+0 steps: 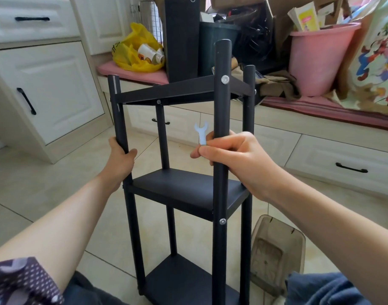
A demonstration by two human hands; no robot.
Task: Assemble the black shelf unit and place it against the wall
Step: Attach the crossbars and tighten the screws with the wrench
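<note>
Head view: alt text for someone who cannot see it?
An upright black shelf unit is held by both hands: the left hand grips its left front post, the right hand grips its right front post and pinches a small wrench.

The shelf unit (188,188) is matte black all over, with small silver bolts (225,79), and the wrench (201,133) is pale silvery white. Behind it are cream-white cabinets (56,84) with black handles (26,101), a bright yellow bag (135,51), a pink bucket (316,60) and a pink cushion (131,72). The floor (56,183) is beige tile, and the sleeve (21,280) is dark purple, patterned with fine white dots.
</note>
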